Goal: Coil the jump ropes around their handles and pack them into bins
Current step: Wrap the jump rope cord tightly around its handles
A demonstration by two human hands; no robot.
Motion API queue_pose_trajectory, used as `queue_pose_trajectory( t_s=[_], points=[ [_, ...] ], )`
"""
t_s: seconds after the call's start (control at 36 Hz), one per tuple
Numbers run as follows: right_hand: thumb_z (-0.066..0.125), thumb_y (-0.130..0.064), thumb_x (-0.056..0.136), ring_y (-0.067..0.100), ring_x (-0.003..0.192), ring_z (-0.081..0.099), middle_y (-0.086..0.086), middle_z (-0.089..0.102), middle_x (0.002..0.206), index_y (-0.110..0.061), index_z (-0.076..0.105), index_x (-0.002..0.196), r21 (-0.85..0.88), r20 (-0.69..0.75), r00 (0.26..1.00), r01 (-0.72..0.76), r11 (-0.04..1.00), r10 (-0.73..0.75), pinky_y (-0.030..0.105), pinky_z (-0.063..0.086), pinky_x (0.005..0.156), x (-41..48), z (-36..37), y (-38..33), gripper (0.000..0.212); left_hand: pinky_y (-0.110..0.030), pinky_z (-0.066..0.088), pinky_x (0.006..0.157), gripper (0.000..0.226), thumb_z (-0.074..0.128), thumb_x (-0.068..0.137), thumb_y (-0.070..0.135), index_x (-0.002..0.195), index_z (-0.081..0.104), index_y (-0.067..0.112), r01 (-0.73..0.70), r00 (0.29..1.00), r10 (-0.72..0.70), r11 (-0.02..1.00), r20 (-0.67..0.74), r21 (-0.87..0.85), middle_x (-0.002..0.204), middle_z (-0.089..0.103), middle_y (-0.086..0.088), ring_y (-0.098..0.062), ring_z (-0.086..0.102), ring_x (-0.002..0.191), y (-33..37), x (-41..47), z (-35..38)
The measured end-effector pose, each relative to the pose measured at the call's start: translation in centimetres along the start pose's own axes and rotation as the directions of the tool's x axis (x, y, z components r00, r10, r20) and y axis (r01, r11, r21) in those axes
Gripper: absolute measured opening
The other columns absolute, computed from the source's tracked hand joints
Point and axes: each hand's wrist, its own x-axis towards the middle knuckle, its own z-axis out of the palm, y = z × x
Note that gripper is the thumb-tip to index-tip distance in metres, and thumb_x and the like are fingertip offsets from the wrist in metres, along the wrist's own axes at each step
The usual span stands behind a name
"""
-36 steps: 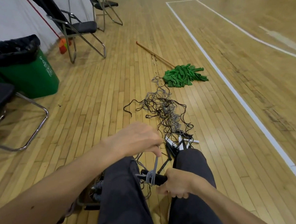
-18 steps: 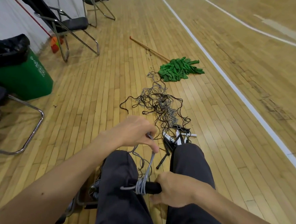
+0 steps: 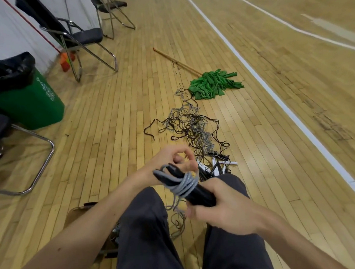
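- R hand (image 3: 223, 211) is clenched round one end of the black handles (image 3: 200, 196), held over my lap. The grey rope (image 3: 184, 184) sits in a few turns round their middle.
- L hand (image 3: 168, 161) is just past the free handle tips, fingers curled. The rope runs up toward them, but I can't tell if I've got it pinched.
- Risk 1: the turns look slack & bunched in one spot. If tension drops they'd prob. slide off the free end, since nothing caps it.
- Risk 2: the loose tail (image 3: 174, 220) hangs kinked btwn my knees. It could knot itself or snag on my trousers as I draw it up.
- Risk 3: can't see where the tail ends. If it's caught in the pile (image 3: 193, 129), pulling would drag other ropes along.
- Around: that pile is black + grey ropes tangled on the floor ahead, w/ white handles (image 3: 218, 166) at its near end, just past my R knee.
- A green mop (image 3: 213, 84) lies just beside the pile's far end.
- A green bin (image 3: 33, 105) w/ black liner stands well apart on the left, & a folding chair (image 3: 74, 36) by the wall.
- A brown box (image 3: 78, 213) sits low by my L leg, mostly hidden. Maybe the packing bin, can't tell.
- In the way: my own knees crowd the tail.
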Motion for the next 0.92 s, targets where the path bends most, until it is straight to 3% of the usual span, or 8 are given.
queue_pose_trajectory(
  t_s=[0.06, 0.11, 0.22, 0.31, 0.44, 0.58, 0.83, 0.92],
  points=[
    [0.065, -0.012, 0.089, 0.010, 0.047, 0.036, -0.004, 0.039, 0.056, -0.008, 0.048, 0.072, 0.047, -0.028, 1.000, 0.014, 0.999, -0.013, 0.020, 0.033, 0.048, -0.1, -0.9, -0.1, 0.024, -0.006, 0.040, 0.052, 0.024, 0.057, 0.095, -0.005, 0.079, 0.057, 0.014, 0.042, 0.999, -0.042, 0.999, 0.010, 0.009, 0.059, 0.053, 0.014, 0.005, 0.053, 0.050, 0.0, 0.3, 0.8],
    [0.065, -0.020, 0.079, 0.009, 0.045, 0.034, -0.005, 0.041, 0.055, -0.009, 0.048, 0.074, 0.144, -0.059, 0.998, 0.006, 0.990, 0.003, 0.018, 0.030, 0.043, -0.4, -2.0, 0.1, 0.021, -0.007, 0.040, 0.056, 0.031, 0.052, 0.096, -0.009, 0.080, 0.056, 0.017, 0.120, 0.993, -0.119, 0.992, -0.024, 0.042, 0.067, 0.049, 0.016, 0.005, 0.051, 0.059, 0.4, 0.1, 1.7],
    [0.060, -0.013, 0.090, 0.011, 0.046, 0.024, -0.003, 0.034, 0.058, -0.012, 0.043, 0.075, 0.281, -0.123, 0.990, -0.030, 0.959, 0.067, 0.021, 0.017, 0.041, -0.6, -3.5, 0.5, 0.022, -0.026, 0.032, 0.056, 0.037, 0.053, 0.101, 0.025, 0.065, 0.054, 0.018, 0.069, 0.996, -0.070, 0.997, -0.060, -0.023, 0.053, 0.051, 0.011, -0.005, 0.040, 0.050, 0.5, 0.3, 3.1],
    [0.048, -0.007, 0.102, 0.011, 0.046, 0.021, -0.004, 0.033, 0.057, -0.014, 0.040, 0.073, 0.319, -0.274, 0.950, -0.053, 0.946, 0.146, 0.026, 0.013, 0.043, -0.4, -4.2, 0.8, 0.031, -0.026, 0.030, 0.052, 0.054, 0.041, 0.097, 0.059, 0.066, 0.055, 0.016, 0.011, 0.998, -0.010, 1.000, -0.057, 0.025, 0.056, 0.045, 0.007, -0.011, 0.037, 0.051, 0.2, 0.4, 3.9],
    [0.050, -0.012, 0.103, 0.012, 0.045, 0.018, -0.001, 0.032, 0.058, -0.012, 0.041, 0.080, 0.345, -0.412, 0.879, -0.094, 0.934, 0.241, 0.024, 0.013, 0.040, 0.3, -5.2, 2.5, 0.024, -0.022, 0.029, 0.051, 0.057, 0.040, 0.104, 0.049, 0.065, 0.057, 0.011, -0.031, 0.995, 0.041, 0.994, -0.086, 0.107, 0.046, 0.041, 0.013, -0.003, 0.035, 0.045, -0.1, -0.1, 4.3],
    [0.053, -0.013, 0.102, 0.010, 0.044, 0.023, -0.002, 0.036, 0.057, -0.009, 0.044, 0.084, 0.333, -0.428, 0.838, -0.201, 0.921, 0.338, 0.020, 0.020, 0.039, 0.9, -5.2, 4.7, 0.020, -0.025, 0.028, 0.051, 0.049, 0.043, 0.104, 0.047, 0.069, 0.055, 0.015, -0.026, 0.997, 0.040, 0.983, -0.068, 0.184, 0.051, 0.038, 0.011, -0.004, 0.033, 0.046, -0.7, -1.5, 3.9],
    [0.055, -0.014, 0.099, 0.016, 0.043, 0.030, 0.003, 0.039, 0.056, -0.009, 0.047, 0.072, 0.129, -0.578, 0.750, -0.305, 0.943, 0.322, 0.027, 0.025, 0.043, 3.6, -4.9, 6.1, 0.028, -0.029, 0.032, 0.053, 0.030, 0.048, 0.103, 0.039, 0.079, 0.054, 0.022, 0.062, 0.998, -0.056, 0.948, -0.029, 0.311, 0.064, 0.047, 0.009, -0.009, 0.040, 0.054, -0.1, -2.9, 3.4],
    [0.055, -0.017, 0.099, 0.018, 0.044, 0.033, 0.008, 0.044, 0.059, -0.007, 0.051, 0.074, 0.081, -0.594, 0.735, -0.352, 0.933, 0.329, 0.027, 0.028, 0.044, 4.3, -5.2, 6.3, 0.027, -0.031, 0.036, 0.054, 0.025, 0.048, 0.104, 0.035, 0.094, 0.061, 0.016, 0.070, 0.997, -0.055, 0.913, -0.049, 0.403, 0.070, 0.056, 0.004, -0.013, 0.047, 0.059, -0.2, -3.1, 3.1]
  ],
)
